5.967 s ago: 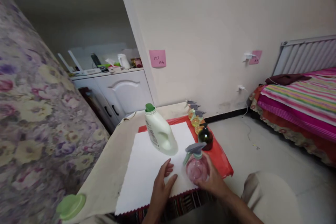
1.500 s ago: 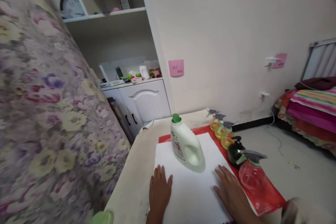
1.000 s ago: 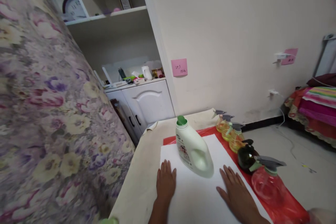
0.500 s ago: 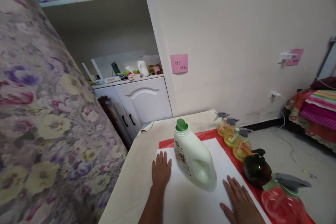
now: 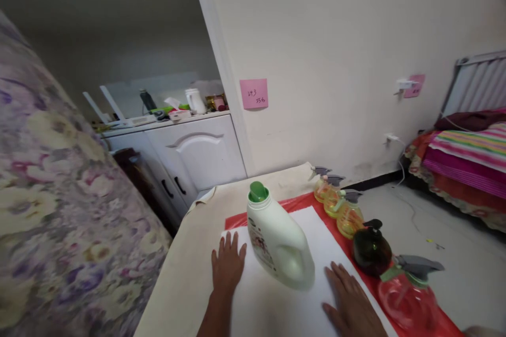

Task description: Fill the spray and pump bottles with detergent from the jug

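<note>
A pale green detergent jug (image 5: 276, 237) stands on a white sheet (image 5: 272, 308), its cap off and a green spout showing in the neck. To its left my left hand (image 5: 228, 266) lies flat, fingers spread, across the sheet's left edge. My right hand (image 5: 350, 295) rests flat on the sheet at the lower right, also with fingers apart. Neither hand touches the jug. Beside my right hand are a dark pump bottle (image 5: 371, 250) and a red spray bottle (image 5: 409, 300) with a grey trigger head.
Yellow-tinted spray bottles, one of them the nearest (image 5: 350, 218), line the red sheet (image 5: 294, 202) along the table's right edge. A white cabinet (image 5: 201, 155) stands behind on the left, a floral curtain (image 5: 79, 242) at far left. A bed (image 5: 462, 168) is at the right.
The whole scene has shifted left as my head view turned right, showing more of the bed. Both hands stay flat on the sheet, and the jug keeps its place between them.
</note>
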Action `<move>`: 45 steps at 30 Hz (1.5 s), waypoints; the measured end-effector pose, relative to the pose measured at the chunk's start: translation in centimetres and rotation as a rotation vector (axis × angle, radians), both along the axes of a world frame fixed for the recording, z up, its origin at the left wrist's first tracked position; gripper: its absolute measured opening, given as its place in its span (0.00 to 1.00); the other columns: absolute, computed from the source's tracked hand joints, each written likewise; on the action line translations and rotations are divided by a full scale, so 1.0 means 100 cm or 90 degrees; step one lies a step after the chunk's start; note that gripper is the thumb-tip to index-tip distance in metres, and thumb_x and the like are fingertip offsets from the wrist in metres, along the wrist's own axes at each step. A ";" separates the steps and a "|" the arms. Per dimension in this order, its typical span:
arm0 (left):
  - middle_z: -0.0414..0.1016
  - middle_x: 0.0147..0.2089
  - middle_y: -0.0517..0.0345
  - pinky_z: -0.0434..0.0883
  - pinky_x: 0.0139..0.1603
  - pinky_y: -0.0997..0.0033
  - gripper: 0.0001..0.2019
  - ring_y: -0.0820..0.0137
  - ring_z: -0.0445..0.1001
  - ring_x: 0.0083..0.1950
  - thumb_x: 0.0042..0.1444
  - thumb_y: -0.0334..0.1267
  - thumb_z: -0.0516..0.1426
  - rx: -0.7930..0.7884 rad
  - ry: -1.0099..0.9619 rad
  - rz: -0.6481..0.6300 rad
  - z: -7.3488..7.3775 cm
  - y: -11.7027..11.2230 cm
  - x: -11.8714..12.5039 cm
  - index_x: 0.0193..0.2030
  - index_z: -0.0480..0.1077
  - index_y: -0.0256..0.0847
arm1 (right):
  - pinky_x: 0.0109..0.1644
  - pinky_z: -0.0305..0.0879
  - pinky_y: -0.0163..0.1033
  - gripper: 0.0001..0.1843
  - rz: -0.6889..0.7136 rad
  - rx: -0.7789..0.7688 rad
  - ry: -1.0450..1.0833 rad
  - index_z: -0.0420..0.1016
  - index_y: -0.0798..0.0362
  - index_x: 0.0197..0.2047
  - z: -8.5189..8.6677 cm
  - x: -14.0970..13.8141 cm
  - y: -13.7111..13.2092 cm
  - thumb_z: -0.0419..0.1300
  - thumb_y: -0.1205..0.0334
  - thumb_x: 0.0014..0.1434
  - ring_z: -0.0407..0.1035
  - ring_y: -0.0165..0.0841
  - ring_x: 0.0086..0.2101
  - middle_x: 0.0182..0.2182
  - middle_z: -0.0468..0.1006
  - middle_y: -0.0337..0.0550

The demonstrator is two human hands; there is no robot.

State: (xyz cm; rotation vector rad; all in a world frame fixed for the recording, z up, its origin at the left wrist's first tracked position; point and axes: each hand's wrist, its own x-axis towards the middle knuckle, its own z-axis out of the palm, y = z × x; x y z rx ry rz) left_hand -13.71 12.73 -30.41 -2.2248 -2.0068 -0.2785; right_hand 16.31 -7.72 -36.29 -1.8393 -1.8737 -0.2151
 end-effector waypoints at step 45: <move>0.53 0.72 0.44 0.51 0.67 0.40 0.34 0.51 0.51 0.72 0.62 0.58 0.42 0.007 -0.024 -0.003 -0.001 -0.004 0.001 0.68 0.58 0.40 | 0.22 0.59 0.32 0.22 0.196 -0.028 0.843 0.76 0.57 0.37 0.145 -0.058 0.080 0.66 0.46 0.48 0.61 0.28 0.20 0.21 0.71 0.35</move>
